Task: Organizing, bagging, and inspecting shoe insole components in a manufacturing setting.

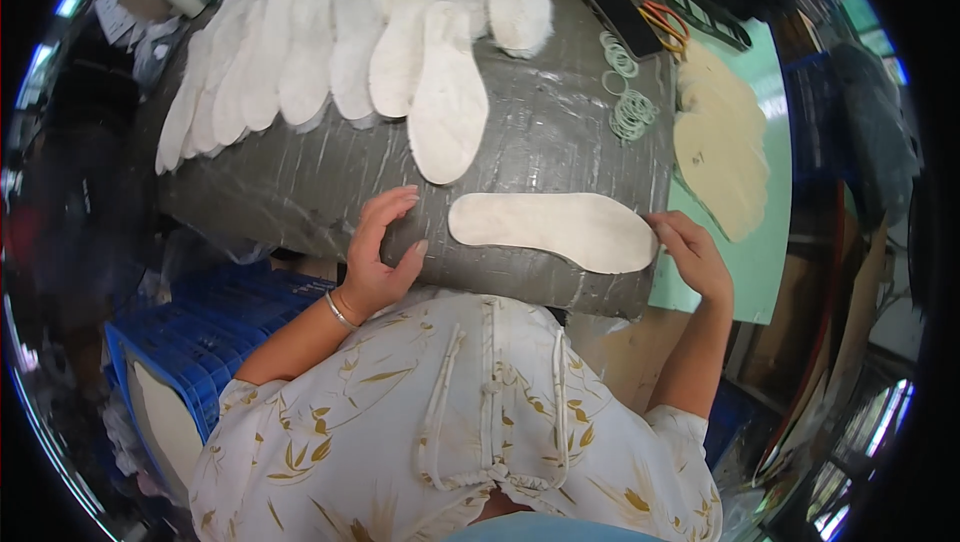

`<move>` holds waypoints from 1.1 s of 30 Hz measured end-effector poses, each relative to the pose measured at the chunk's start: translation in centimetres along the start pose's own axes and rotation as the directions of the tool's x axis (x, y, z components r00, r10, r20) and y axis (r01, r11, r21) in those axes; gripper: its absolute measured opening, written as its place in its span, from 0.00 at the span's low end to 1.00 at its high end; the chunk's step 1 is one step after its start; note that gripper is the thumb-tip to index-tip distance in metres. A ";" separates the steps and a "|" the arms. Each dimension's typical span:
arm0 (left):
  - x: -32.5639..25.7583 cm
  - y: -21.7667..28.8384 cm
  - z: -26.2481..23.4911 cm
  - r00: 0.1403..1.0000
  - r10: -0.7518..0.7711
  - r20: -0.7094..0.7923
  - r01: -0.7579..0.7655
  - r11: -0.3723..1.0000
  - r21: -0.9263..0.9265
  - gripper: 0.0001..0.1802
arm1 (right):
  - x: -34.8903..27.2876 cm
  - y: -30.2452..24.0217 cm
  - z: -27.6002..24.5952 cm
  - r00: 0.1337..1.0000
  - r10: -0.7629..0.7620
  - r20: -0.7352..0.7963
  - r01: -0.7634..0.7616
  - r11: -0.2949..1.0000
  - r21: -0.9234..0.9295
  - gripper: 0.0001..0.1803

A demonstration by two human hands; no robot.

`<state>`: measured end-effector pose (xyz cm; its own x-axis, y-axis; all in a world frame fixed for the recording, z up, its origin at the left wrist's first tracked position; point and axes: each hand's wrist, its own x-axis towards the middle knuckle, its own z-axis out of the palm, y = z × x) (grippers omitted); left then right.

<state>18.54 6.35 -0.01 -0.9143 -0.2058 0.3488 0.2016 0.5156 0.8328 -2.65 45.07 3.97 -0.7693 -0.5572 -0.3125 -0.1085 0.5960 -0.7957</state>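
A white shoe insole [555, 229] lies sideways on the near edge of a grey taped work surface [540, 132]. My left hand [382, 252] rests open on the surface just left of the insole's rounded end, fingers curved, holding nothing. My right hand [690, 254] is at the insole's right end, fingertips touching its edge. A second insole [447, 97] lies lengthwise just beyond it.
Several white insoles [300, 52] are fanned in a row across the far side. Green rubber bands [630, 112] and a black phone [622, 17] lie at the right. A stack of beige insoles [722, 147] sits on a green board. A blue crate [195, 347] stands lower left.
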 end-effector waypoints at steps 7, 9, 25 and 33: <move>-7.3 0.0 -7.9 0.875 -0.037 -0.483 0.189 0.944 0.270 0.24 | -1.1 -4.9 -3.7 0.998 -0.059 0.019 0.062 0.937 -0.343 0.17; -10.1 0.7 -10.7 0.783 0.064 -0.619 0.264 0.866 0.424 0.23 | 0.5 -6.4 -3.4 0.995 -0.022 0.094 0.057 0.922 -0.383 0.15; -32.9 13.4 -30.3 0.334 -0.453 -0.827 0.933 0.282 0.222 0.20 | 5.7 -16.4 6.3 0.895 -0.296 0.333 0.346 0.932 -0.103 0.18; -32.1 14.4 -33.1 0.436 0.141 -0.889 0.823 0.335 0.458 0.04 | 6.8 -24.4 10.5 0.785 -0.379 0.491 0.556 0.779 -0.288 0.18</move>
<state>62.44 -7.10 15.03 -0.0585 -0.7562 0.6517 -0.8460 0.3841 0.3698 1.42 20.65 15.82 -0.2534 -0.9468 -0.1986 -0.6939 0.3209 -0.6445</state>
